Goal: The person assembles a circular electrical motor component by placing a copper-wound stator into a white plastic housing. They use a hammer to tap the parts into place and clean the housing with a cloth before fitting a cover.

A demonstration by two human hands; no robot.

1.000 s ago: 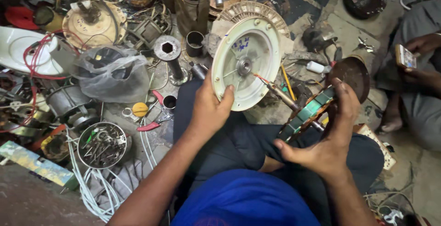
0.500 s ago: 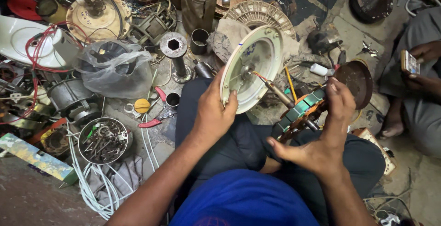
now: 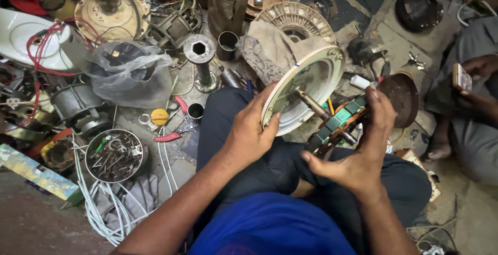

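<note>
The left hand [image 3: 249,133] has its fingers [image 3: 267,125] clamped on the near rim of a cream fan motor cover [image 3: 311,81], tilted on edge over the lap, its steel shaft [image 3: 311,104] pointing toward the right hand. The right hand [image 3: 363,151] wraps its fingers [image 3: 381,115] round the wound stator [image 3: 337,125], green-taped and copper-coloured, which sits on that shaft just beside the cover.

To do this well, I judge the stator should stay square to the shaft and move straight along it, with the left grip holding the cover from rocking.

Left of the fingers, on the floor, lie a round tin of small metal parts [image 3: 115,154], red-handled pliers [image 3: 176,130] and a plastic bag [image 3: 127,71]. Beyond the right fingers sits a dark rusty cover [image 3: 402,97], close enough to crowd the stator's path. Further right another person's hand [image 3: 480,68] holds a phone [image 3: 460,77].
</note>
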